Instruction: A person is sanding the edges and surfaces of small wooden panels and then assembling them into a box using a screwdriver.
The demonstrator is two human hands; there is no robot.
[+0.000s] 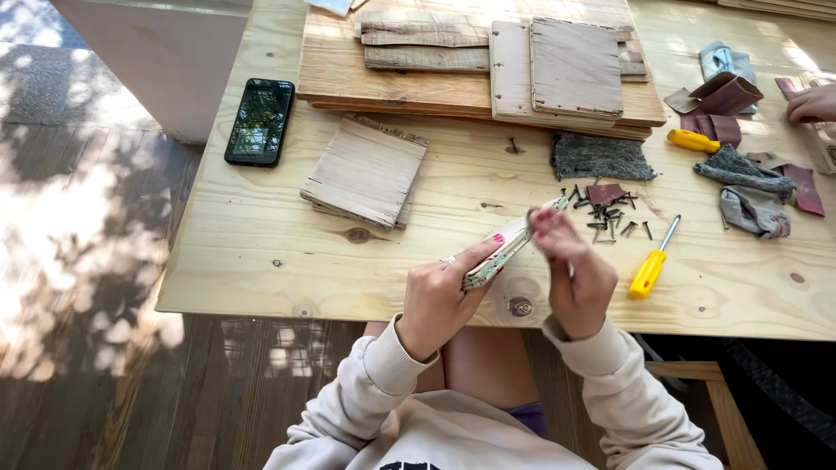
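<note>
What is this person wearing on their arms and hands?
Both arms are in loose, pale beige sweatshirt sleeves with ribbed cuffs at the wrists. The left hand and right hand are bare, without gloves. The fingernails are painted pink, and the left hand wears a ring.

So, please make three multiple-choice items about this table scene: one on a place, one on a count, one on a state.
1. Where does the black phone lie?
A. on the table's left part
B. on the floor
C. on the plank stack

2. How many yellow-handled screwdrivers show?
A. none
B. two
C. four

3. How is the thin wooden piece?
A. flat on the table
B. held up in both hands
C. under the phone

Answers:
1 A: it rests on the table, left of the plank stack.
2 B: one near the nails, one by the cloths.
3 B: the left hand grips it and the right hand touches its upper end.
</note>
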